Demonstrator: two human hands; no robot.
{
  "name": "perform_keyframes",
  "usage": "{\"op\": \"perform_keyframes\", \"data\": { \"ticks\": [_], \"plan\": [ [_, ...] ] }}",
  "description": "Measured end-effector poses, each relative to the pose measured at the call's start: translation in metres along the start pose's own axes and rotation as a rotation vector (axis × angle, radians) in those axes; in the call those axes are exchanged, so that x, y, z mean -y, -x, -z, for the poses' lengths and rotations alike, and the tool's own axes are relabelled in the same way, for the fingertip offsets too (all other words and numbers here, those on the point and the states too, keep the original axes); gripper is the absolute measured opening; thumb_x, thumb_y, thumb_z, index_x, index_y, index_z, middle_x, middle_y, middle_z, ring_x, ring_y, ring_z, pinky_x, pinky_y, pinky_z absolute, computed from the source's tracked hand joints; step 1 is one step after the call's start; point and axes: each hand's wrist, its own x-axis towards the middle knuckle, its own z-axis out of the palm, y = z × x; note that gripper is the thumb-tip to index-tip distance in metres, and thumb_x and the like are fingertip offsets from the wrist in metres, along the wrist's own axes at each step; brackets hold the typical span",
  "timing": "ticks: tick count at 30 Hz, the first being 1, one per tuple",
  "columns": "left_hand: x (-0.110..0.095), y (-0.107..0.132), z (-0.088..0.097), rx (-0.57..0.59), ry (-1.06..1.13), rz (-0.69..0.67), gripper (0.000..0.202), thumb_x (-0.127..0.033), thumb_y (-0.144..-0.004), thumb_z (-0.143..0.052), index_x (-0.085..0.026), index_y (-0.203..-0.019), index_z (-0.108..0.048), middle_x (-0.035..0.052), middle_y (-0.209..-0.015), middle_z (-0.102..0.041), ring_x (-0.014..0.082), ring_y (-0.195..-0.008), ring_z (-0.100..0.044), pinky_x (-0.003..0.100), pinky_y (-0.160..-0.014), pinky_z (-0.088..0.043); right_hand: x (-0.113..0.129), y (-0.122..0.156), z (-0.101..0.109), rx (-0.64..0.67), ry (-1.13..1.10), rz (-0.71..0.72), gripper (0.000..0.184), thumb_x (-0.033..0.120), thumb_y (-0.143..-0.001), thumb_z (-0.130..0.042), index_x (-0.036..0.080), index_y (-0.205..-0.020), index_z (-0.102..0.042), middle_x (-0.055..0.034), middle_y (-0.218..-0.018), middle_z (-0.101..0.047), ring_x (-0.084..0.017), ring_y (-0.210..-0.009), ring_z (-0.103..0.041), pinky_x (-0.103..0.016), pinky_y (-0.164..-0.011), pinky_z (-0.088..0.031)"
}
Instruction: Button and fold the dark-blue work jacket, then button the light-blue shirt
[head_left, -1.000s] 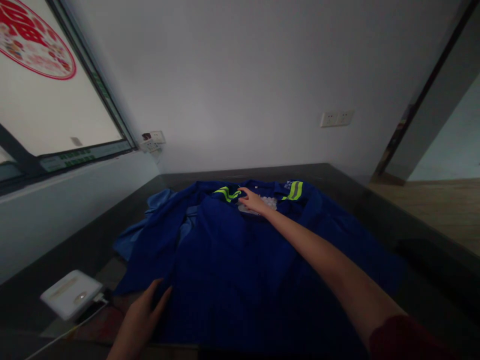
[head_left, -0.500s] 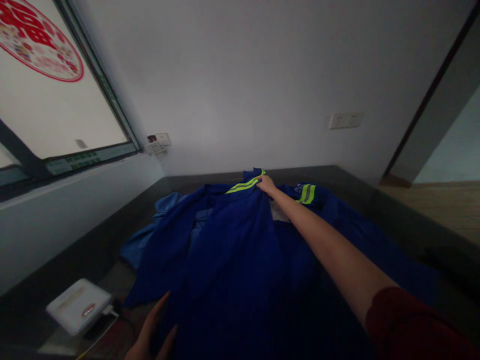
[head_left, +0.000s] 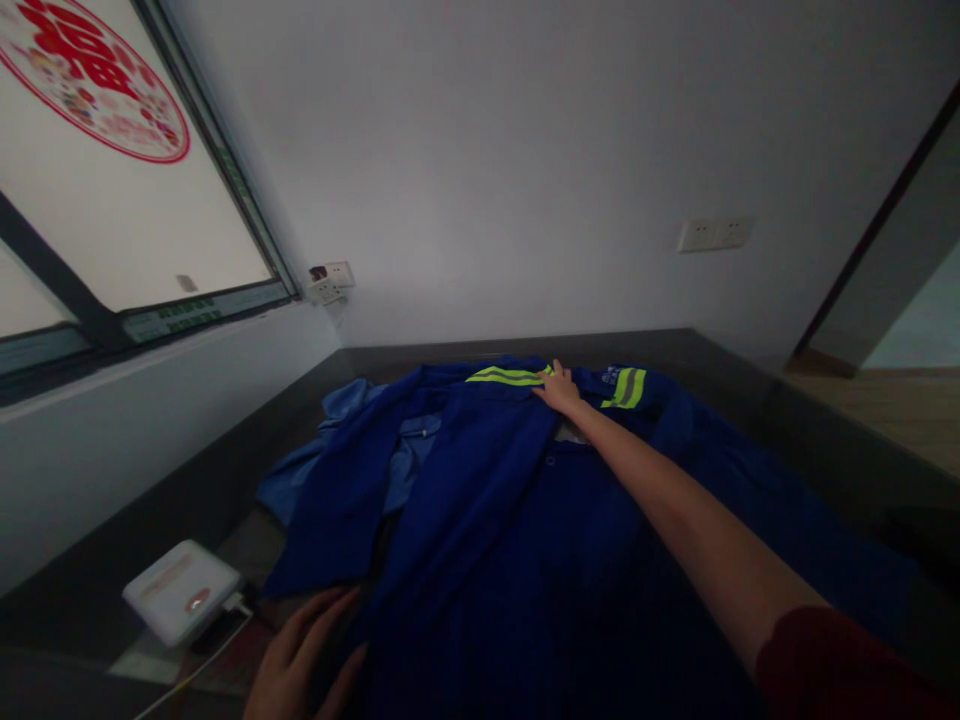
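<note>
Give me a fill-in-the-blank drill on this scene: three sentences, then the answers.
1. The jacket spread on the dark table is ____ in colour.
2. The right hand rests at the jacket's far end, beside yellow-green reflective ____.
3. The left hand lies at the jacket's near edge, beside a ____ box.
Missing words: blue; stripes; white.

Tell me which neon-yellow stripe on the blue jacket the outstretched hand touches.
The long neon-yellow stripe on the window side; the right hand rests at its end. The shorter, grey-centred stripe lies apart.
</note>
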Motion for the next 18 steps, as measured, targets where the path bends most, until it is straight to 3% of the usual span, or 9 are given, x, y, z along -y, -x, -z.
{"op": "perform_keyframes", "data": {
  "ticks": [2, 4, 7, 9, 11, 14, 16, 18],
  "plan": [
    [-0.016, -0.003, 0.001, -0.046, -0.013, -0.033, 0.037, -0.044, -0.083, -0.053, -0.028, -0.115, -0.062, 0.0045, -0.121, -0.062, 0.0243, -0.111, -0.059, 0.039, -0.098, -0.049, 0.006, 0.010, 0.012, -0.070, 0.006, 0.098, 0.042, 0.037, -0.091, -0.051, 0.021, -0.129, -0.052, -0.0149, -0.151, -0.022, -0.032, -0.133, -0.026, -0.043, -0.099, -0.037],
    [-0.045, -0.005, -0.005, 0.007, 0.041, -0.120, 0.033, -0.038, -0.088, -0.050, -0.028, -0.117, -0.060, 0.0041, -0.119, -0.063, 0.0211, -0.109, -0.060, 0.034, -0.098, -0.049, 0.013, 0.027, 0.026, -0.101, -0.007, 0.271, 0.035, 0.034, -0.091, -0.049, 0.019, -0.122, -0.058, -0.0135, -0.142, -0.039, -0.028, -0.128, -0.034, -0.038, -0.100, -0.036],
    [-0.101, -0.008, -0.028, 0.255, 0.167, -0.373, 0.028, -0.029, -0.089, -0.049, -0.029, -0.115, -0.060, 0.0032, -0.112, -0.066, 0.0172, -0.104, -0.062, 0.026, -0.091, -0.051, 0.021, 0.059, 0.044, -0.032, -0.011, 0.470, 0.029, 0.033, -0.093, -0.044, 0.020, -0.111, -0.064, -0.0090, -0.118, -0.058, -0.022, -0.112, -0.050, -0.031, -0.094, -0.041],
    [-0.134, -0.011, -0.047, 0.448, 0.195, -0.496, 0.034, -0.028, -0.085, -0.057, -0.029, -0.119, -0.058, 0.0041, -0.118, -0.063, 0.0199, -0.108, -0.059, 0.031, -0.093, -0.050, 0.020, 0.079, 0.050, 0.033, 0.053, 0.476, 0.028, 0.033, -0.093, -0.043, 0.022, -0.106, -0.065, -0.0073, -0.111, -0.062, -0.022, -0.108, -0.054, -0.029, -0.088, -0.044],
    [-0.155, -0.012, -0.065, 0.563, 0.171, -0.512, 0.046, -0.027, -0.078, -0.065, -0.027, -0.123, -0.056, 0.0059, -0.126, -0.059, 0.0252, -0.114, -0.055, 0.039, -0.097, -0.047, 0.012, 0.093, 0.051, 0.081, 0.133, 0.414, 0.027, 0.031, -0.093, -0.042, 0.022, -0.102, -0.066, -0.0081, -0.110, -0.063, -0.023, -0.107, -0.056, -0.030, -0.084, -0.045],
    [-0.163, -0.013, -0.083, 0.587, 0.165, -0.427, 0.066, -0.015, -0.073, -0.063, -0.025, -0.135, -0.044, 0.0075, -0.131, -0.054, 0.0269, -0.119, -0.050, 0.044, -0.101, -0.042, -0.009, 0.101, 0.044, 0.127, 0.196, 0.314, 0.028, 0.027, -0.092, -0.042, 0.017, -0.102, -0.067, -0.0131, -0.110, -0.063, -0.027, -0.103, -0.059, -0.034, -0.082, -0.046],
    [-0.159, -0.011, -0.090, 0.551, 0.203, -0.368, 0.077, -0.004, -0.069, -0.055, -0.027, -0.140, -0.035, 0.0061, -0.130, -0.055, 0.0238, -0.118, -0.050, 0.041, -0.101, -0.041, -0.023, 0.102, 0.036, 0.163, 0.206, 0.282, 0.029, 0.027, -0.092, -0.043, 0.015, -0.105, -0.066, -0.0159, -0.108, -0.064, -0.028, -0.100, -0.061, -0.035, -0.081, -0.047],
    [-0.154, -0.009, -0.093, 0.501, 0.254, -0.312, 0.081, 0.002, -0.065, -0.049, -0.029, -0.139, -0.038, 0.0040, -0.125, -0.058, 0.0216, -0.114, -0.052, 0.038, -0.099, -0.043, -0.033, 0.103, 0.028, 0.209, 0.203, 0.280, 0.030, 0.029, -0.092, -0.044, 0.015, -0.108, -0.065, -0.0159, -0.107, -0.064, -0.027, -0.099, -0.062, -0.034, -0.081, -0.047]
  ]
}}
